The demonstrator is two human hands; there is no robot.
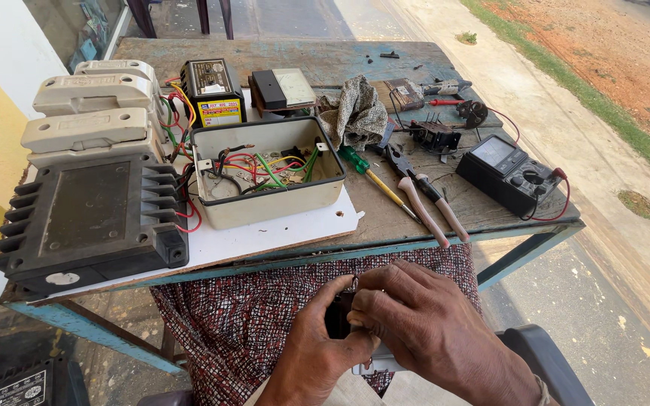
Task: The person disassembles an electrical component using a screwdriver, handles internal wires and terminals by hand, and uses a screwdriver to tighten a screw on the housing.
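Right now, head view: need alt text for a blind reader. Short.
Two bare hands, left hand and right hand, together hold a small dark part over the lap, below a worn wooden table. On the table sit an open cream box of coloured wires, pliers, a green-handled screwdriver and a black meter.

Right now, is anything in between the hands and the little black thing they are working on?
No, nothing visible. The left hand and right hand are both already wrapped around the small dark part, touching it directly over the patterned cloth on the lap. The tools lie apart on the wooden table.
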